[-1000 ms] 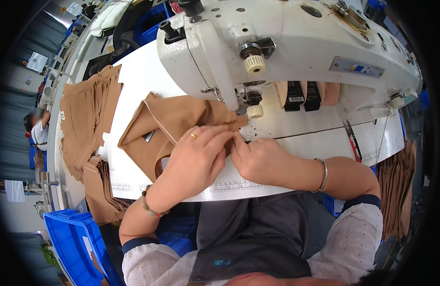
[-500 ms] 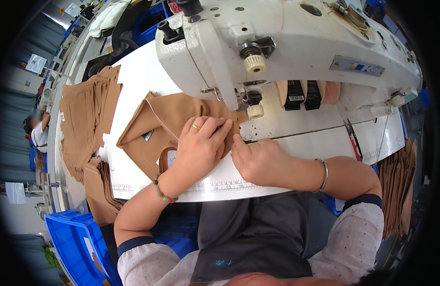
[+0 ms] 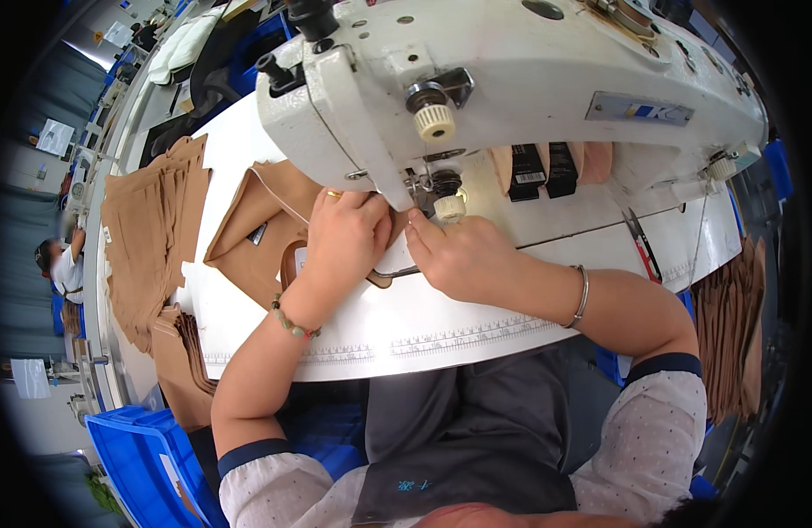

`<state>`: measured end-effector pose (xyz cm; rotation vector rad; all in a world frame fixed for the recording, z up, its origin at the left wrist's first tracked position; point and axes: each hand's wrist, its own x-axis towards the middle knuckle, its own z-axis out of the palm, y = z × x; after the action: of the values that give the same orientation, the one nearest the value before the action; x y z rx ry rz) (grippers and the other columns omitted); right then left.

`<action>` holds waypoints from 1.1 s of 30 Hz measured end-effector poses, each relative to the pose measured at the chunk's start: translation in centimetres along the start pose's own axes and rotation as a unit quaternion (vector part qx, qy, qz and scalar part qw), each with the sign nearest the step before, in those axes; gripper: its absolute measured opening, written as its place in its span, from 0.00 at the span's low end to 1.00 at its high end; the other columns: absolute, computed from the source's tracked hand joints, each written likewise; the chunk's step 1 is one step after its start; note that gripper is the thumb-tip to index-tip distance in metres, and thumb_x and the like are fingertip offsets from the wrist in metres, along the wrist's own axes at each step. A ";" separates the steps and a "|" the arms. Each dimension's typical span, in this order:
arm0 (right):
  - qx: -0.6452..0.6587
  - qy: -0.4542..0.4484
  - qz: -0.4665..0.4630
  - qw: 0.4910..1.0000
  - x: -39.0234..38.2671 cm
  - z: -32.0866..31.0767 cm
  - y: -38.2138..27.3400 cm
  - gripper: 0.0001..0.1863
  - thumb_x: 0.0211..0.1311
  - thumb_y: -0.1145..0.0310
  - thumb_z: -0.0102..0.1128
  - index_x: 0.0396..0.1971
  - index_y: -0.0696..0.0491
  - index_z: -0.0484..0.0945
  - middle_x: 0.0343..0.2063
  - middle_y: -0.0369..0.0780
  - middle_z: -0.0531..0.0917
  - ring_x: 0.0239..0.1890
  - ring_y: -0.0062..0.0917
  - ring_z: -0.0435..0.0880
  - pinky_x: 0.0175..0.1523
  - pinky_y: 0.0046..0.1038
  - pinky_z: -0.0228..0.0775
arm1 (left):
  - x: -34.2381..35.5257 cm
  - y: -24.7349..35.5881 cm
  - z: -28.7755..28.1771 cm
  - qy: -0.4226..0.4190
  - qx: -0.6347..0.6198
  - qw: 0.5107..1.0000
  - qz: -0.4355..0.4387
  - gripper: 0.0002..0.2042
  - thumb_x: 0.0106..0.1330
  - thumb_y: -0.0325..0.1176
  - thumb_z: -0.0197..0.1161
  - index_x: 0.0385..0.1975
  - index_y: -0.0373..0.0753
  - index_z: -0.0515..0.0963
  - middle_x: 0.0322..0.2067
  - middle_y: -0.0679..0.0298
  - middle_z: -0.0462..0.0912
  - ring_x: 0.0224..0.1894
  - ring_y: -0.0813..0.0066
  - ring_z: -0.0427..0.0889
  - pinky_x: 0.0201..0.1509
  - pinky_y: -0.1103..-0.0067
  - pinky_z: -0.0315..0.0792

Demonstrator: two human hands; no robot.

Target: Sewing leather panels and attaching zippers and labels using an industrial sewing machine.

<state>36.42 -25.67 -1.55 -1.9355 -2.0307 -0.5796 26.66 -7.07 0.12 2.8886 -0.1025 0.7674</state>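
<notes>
A brown fabric piece [image 3: 247, 251], with a pale strip along a fold, lies on the white table [image 3: 467, 334] at the head of a white sewing machine [image 3: 529, 97]. My left hand [image 3: 344, 238], fingers curled, grips the fabric just left of the needle area [image 3: 419, 185]. Below the needle area my right hand [image 3: 459, 255] pinches the fabric's right edge, its fingertips close to the presser foot, which is mostly hidden.
Brown cut pieces [image 3: 150, 246] are stacked at left, more [image 3: 727, 326] hang at right. Scissors [image 3: 643, 246] lie right of my hand; black-and-pink items [image 3: 551, 172] sit under the machine's arm. A blue bin [image 3: 133, 466] is at lower left. A person [image 3: 67, 268] works at far left.
Both hands have moved up toward the needle, carrying the fabric's right edge under the machine head. The view has shifted slightly.
</notes>
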 end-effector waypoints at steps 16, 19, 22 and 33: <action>0.009 -0.009 -0.008 1.000 0.1 0.1 0.0 0.18 0.50 0.71 0.60 0.39 0.65 0.85 0.43 0.58 0.86 0.18 0.24 0.83 0.21 0.24 0.74 | 1.2 -0.8 -0.2 0.008 -0.001 1.000 -0.016 0.06 0.59 0.29 0.67 0.25 0.33 0.84 0.19 0.50 0.81 0.22 0.49 0.80 0.30 0.62 0.73; 0.010 0.003 -0.009 1.000 0.0 0.1 0.2 0.18 0.50 0.71 0.60 0.39 0.66 0.85 0.43 0.58 0.86 0.17 0.23 0.83 0.21 0.24 0.73 | 1.6 -1.5 -0.6 0.013 -0.026 0.998 -0.056 0.05 0.60 0.28 0.66 0.29 0.32 0.84 0.24 0.52 0.84 0.27 0.54 0.84 0.36 0.65 0.77; -0.007 0.009 -0.005 1.000 -0.5 0.1 0.3 0.18 0.50 0.71 0.60 0.40 0.66 0.84 0.44 0.58 0.86 0.17 0.23 0.82 0.21 0.24 0.73 | 1.6 -8.5 -3.5 0.030 -0.146 0.936 -0.317 0.11 0.65 0.28 0.63 0.43 0.31 0.84 0.39 0.50 0.88 0.40 0.61 0.87 0.44 0.69 0.78; 0.001 -0.004 -0.017 1.000 0.5 0.8 -0.2 0.18 0.51 0.71 0.60 0.41 0.65 0.84 0.45 0.57 0.86 0.18 0.24 0.82 0.22 0.25 0.73 | -7.8 -19.4 -14.7 0.211 0.002 0.925 -0.316 0.10 0.70 0.35 0.67 0.35 0.33 0.81 0.23 0.61 0.81 0.26 0.75 0.73 0.30 0.73 0.67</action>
<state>36.28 -24.88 -2.02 -1.9075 -2.0726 -0.5800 14.81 14.67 6.34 2.4274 0.8297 1.1928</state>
